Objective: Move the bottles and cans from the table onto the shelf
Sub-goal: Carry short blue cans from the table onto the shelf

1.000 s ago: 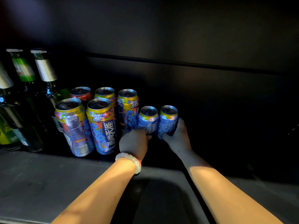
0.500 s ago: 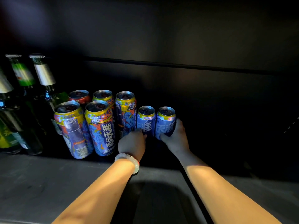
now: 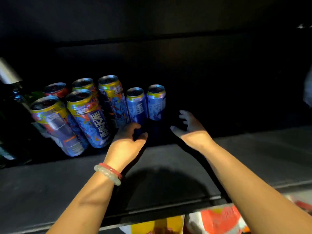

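Note:
Two short blue cans (image 3: 136, 105) (image 3: 156, 102) stand side by side on the dark shelf (image 3: 168, 174). Left of them stand several taller blue-and-yellow cans, the nearest ones (image 3: 87, 115) (image 3: 55, 124) in front, with a red can (image 3: 56, 88) behind. My left hand (image 3: 128, 141), with a bracelet at the wrist, hovers just in front of the left short can, its fingers loosely curved and holding nothing. My right hand (image 3: 190, 127) is off to the right of the short cans with fingers spread, touching nothing.
A green bottle with a silver foil neck (image 3: 10, 73) stands at the far left edge of the shelf. The shelf to the right of the cans is dark and bare. Below the shelf's front edge lie an orange-and-white snack bag (image 3: 219, 218) and a yellow pack (image 3: 157, 225).
Both hands have let go of the two short blue cans and drawn back toward me. The cans stay standing on the shelf. My view has tilted down and to the right.

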